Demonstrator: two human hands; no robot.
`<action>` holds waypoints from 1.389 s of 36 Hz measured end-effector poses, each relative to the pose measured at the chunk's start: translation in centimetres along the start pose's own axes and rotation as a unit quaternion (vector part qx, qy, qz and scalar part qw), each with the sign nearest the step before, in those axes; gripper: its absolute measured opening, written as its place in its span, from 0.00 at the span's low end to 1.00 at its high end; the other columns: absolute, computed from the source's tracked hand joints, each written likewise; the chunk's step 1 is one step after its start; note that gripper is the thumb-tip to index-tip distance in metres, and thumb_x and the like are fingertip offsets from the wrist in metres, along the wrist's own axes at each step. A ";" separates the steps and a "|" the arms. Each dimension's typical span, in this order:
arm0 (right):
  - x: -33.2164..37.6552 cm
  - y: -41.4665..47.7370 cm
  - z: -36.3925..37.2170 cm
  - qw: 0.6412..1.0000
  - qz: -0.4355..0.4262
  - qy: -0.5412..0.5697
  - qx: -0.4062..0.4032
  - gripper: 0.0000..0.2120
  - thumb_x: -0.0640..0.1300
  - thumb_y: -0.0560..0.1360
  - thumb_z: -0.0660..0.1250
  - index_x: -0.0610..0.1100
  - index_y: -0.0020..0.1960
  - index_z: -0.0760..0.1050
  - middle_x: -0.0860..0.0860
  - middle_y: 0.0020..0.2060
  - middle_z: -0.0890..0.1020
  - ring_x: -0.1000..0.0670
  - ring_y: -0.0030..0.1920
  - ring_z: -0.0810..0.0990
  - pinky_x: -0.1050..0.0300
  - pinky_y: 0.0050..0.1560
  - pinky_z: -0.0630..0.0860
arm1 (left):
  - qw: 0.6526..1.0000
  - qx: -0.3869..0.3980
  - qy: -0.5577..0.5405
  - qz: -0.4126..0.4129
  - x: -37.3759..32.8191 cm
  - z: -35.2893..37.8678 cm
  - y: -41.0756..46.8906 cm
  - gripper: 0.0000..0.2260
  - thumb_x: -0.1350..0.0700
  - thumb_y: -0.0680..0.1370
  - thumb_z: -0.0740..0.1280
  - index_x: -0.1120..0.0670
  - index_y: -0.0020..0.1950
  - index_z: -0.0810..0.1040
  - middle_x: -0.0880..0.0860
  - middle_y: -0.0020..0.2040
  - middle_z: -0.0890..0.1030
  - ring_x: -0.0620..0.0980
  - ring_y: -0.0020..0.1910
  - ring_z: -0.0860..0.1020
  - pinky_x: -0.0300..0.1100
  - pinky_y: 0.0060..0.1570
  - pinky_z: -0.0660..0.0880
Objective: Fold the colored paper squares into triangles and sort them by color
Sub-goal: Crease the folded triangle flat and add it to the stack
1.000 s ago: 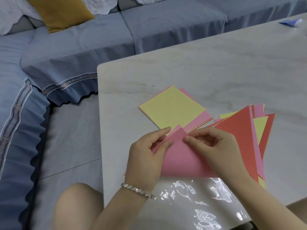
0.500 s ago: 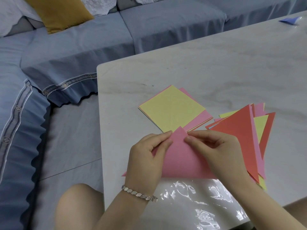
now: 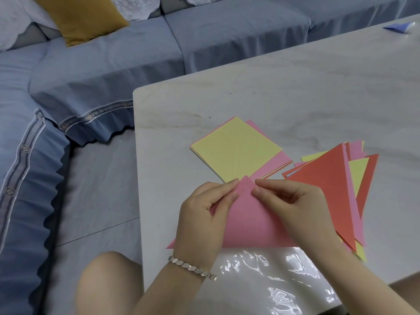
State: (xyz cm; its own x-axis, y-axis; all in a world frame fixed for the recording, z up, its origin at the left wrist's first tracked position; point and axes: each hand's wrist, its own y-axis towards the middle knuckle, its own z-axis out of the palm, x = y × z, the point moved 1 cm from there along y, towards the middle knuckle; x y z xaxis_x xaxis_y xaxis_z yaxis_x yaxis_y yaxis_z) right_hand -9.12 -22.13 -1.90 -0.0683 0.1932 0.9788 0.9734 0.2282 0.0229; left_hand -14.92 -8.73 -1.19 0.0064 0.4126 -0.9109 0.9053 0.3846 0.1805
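A glossy clear sheet (image 3: 272, 269) lies at the desk's (image 3: 295, 98) near edge. Just beyond it rests the pink triangle (image 3: 252, 223). The left hand (image 3: 202, 221) and right hand (image 3: 293, 208) have their fingers (image 3: 234, 185) clamped on its top corner. Behind it sits a yellow-topped stack of squares (image 3: 234, 148), with a red-topped pile of triangles (image 3: 327, 178) to the right. A blue scrap (image 3: 397, 27) lies far off.

A yellow-topped stack of square paper sheets (image 3: 234, 151) lies on a pale marbled table (image 3: 295, 87). Just right of it spreads a red-topped pile of folded paper triangles (image 3: 327, 178). In front of the stack, tip at its near corner, lies a pink folded paper triangle (image 3: 252, 223), the left hand (image 3: 204, 217) and right hand (image 3: 295, 205) pinching that tip. Far behind and right of the stack sits a small blue paper piece (image 3: 397, 27).
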 end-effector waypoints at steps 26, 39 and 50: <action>0.1 3.0 0.2 0.874 -0.327 -0.336 0.127 0.10 0.47 0.71 0.63 0.46 0.42 0.83 0.53 0.39 0.83 0.51 0.42 0.79 0.57 0.53 0.69 | 0.990 0.029 0.003 -0.135 0.6 -0.6 1.7 0.13 0.65 0.69 0.72 0.47 0.31 0.80 0.46 0.28 0.81 0.41 0.27 0.77 0.34 0.34 0.77; -8.1 0.6 3.1 0.796 -0.169 -0.523 0.253 0.25 0.54 0.78 0.47 0.48 0.50 0.83 0.54 0.52 0.83 0.55 0.51 0.82 0.60 0.49 0.77 | 0.955 -0.058 0.029 -0.290 7.6 1.6 2.8 0.10 0.62 0.70 0.71 0.50 0.32 0.79 0.49 0.32 0.82 0.49 0.35 0.81 0.40 0.42 0.77; -8.7 3.2 1.7 0.779 -0.103 -0.600 0.150 0.31 0.51 0.81 0.42 0.41 0.48 0.83 0.48 0.49 0.84 0.48 0.49 0.83 0.50 0.54 0.75 | 0.958 -0.039 0.059 -0.278 8.2 1.4 2.8 0.08 0.61 0.71 0.70 0.50 0.34 0.80 0.48 0.30 0.81 0.45 0.33 0.79 0.35 0.37 0.74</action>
State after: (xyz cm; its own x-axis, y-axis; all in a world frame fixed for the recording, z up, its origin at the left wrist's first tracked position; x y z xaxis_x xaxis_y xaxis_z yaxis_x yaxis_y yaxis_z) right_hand -5.78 -21.50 -10.67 -0.5462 0.8353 0.0623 0.8325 0.5496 -0.0700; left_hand -11.78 -5.42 -8.68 -0.5201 0.2137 -0.8270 0.7197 0.6310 -0.2896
